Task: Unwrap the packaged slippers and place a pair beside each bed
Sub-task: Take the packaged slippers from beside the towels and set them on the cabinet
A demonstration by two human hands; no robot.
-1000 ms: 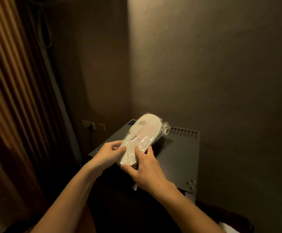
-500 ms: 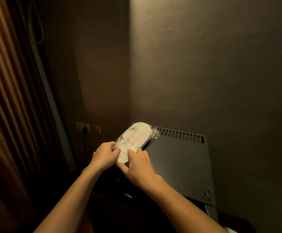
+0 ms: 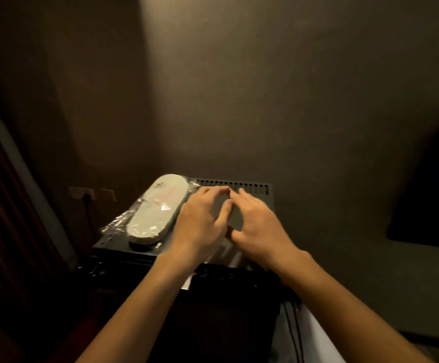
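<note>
One glossy plastic-wrapped slippers [image 3: 158, 209], oval, flat

Your wrapped slippers [image 3: 158, 208] lie on the left part of the cabinet top [image 3: 255, 203], toe toward the wall. Your left hand [image 3: 200, 221] and right hand [image 3: 260, 226] hover side by side just right of them, seemingly touching nothing. A wall socket [image 3: 86, 196] sits behind and left of the cabinet.
</note>
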